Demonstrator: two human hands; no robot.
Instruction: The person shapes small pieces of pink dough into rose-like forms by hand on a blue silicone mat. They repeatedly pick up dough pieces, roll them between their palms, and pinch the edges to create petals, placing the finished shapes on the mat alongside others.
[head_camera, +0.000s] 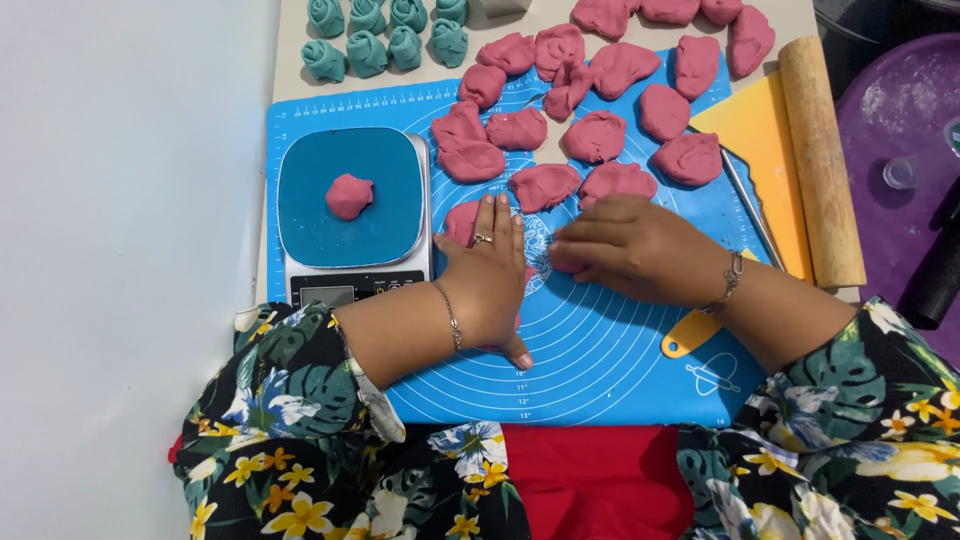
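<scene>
My left hand (487, 276) lies flat, palm down, over a lump of pink dough (461, 220) on the blue silicone mat (600, 370); only the lump's top edge shows past my fingers. My right hand (628, 248) rests beside it with fingers curled onto the same dough, pinching at its right side. A small pink dough piece (349, 196) sits on the teal platform of a kitchen scale (350, 195) to the left. Several pink dough portions (595, 136) are spread over the mat's far half.
Several teal dough pieces (367, 50) lie at the back left. A wooden rolling pin (820, 160) and a yellow scraper (765, 150) lie at the right, with a metal rod beside them. A purple basin (900, 120) stands far right. A white wall is at the left.
</scene>
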